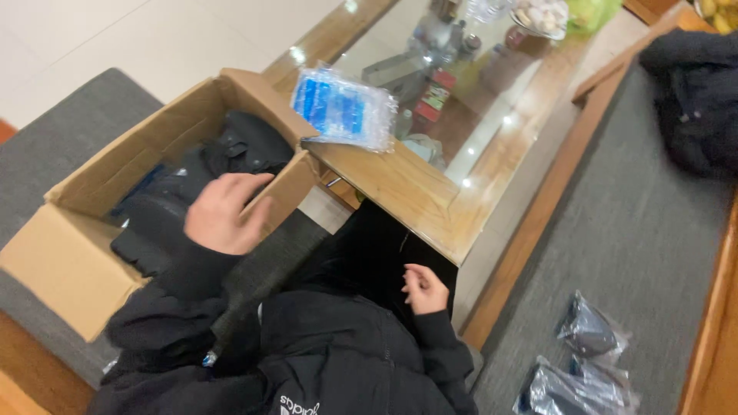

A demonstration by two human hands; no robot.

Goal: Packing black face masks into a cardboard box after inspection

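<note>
My left hand (224, 211) hovers over the near edge of an open cardboard box (92, 180), fingers loosely spread, holding nothing. Dark folded clothing (192, 180) fills the box. Over my lap, my right hand (424, 290) rests half curled and empty above black trousers. A clear plastic pack with blue contents (344, 107) lies on the corner of a wooden table with a glass top (419, 196), just beyond the box.
Two clear bags of dark items (580, 357) lie on the grey cushion (638, 223) to my right. A black garment (696, 96) sits at the far right. Bottles and a bowl of food (542, 15) stand on the table's far end.
</note>
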